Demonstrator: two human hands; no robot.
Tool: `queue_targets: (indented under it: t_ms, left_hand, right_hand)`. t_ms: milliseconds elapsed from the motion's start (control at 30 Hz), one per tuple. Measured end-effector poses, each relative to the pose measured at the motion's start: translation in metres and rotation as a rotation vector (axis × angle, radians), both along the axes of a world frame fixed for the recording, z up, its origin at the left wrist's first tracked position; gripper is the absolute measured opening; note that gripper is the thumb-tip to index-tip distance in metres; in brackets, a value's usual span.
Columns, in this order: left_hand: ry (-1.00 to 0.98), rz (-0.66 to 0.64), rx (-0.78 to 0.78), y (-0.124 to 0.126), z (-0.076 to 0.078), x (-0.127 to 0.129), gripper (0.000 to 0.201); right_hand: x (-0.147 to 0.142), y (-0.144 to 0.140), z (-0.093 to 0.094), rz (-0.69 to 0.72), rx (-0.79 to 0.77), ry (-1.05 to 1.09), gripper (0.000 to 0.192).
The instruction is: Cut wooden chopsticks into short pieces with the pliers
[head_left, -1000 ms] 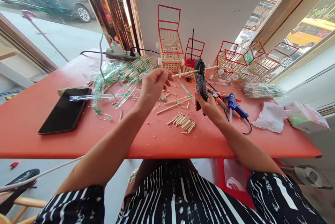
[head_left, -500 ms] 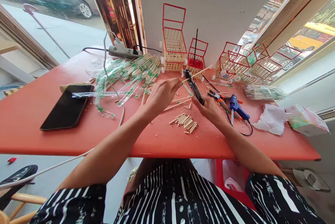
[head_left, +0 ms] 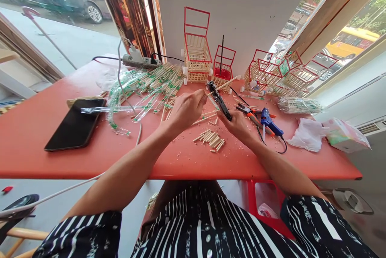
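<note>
head view, step: cutting a bamboo stick (head_left: pixel 223 84) to length; judged mid-cut, stick fed into the cutter head, no fresh piece visibly dropped.
left hand (head_left: pixel 187 108): grip pinched narrow on the near end of the stick, raised just above the counter (head_left: pixel 45 161), stick angled up and away to the right.
right hand (head_left: pixel 238 125): grip wrapped around the handles of the black cutting pliers (head_left: pixel 219 99); jaws at the far end meet the stick, how far closed cannot be told.
stick position: spans from left fingertips through the cutter head, free end pointing toward the small red-framed stick carts (head_left: pixel 196 53) at the wall.
next move, judged: squeeze the handles while the left hand keeps the stick square to the blades; offcut should fall near the pile of cut pieces (head_left: pixel 211 139), just below both hands.
room, near side: bare red surface between the pile and the front edge, some sawdust; forearms cross that edge freely.
room, right: blue hot glue gun (head_left: pixel 269 121) and orange-handled pliers (head_left: pixel 251 116) lie just beside the right hand, cord looping toward the edge; tight for an outward swing.
room, left: wrapped chopstick bundles (head_left: pixel 150 83) and a phone (head_left: pixel 75 123), well apart from the left hand.
room, far: carts near the stick's free end; little margin to push forward.
</note>
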State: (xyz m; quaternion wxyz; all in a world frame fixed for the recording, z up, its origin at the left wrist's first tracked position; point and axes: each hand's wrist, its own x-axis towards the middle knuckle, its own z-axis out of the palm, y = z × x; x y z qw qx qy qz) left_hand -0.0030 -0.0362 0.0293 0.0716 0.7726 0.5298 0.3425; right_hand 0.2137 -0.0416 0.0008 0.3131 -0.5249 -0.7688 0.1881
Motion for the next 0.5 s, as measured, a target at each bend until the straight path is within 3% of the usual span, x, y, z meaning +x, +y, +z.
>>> queue_targets:
  t_ms: [333, 500]
  left_hand:
    - [0.025, -0.052, -0.100, 0.011, -0.006, -0.006, 0.031]
    - [0.116, -0.015, -0.200, 0.015, -0.009, -0.006, 0.033]
  right_hand:
    - [-0.002, 0.001, 0.003, -0.006, -0.090, -0.097, 0.069]
    - [-0.003, 0.003, 0.006, 0.028, -0.199, -0.141, 0.067]
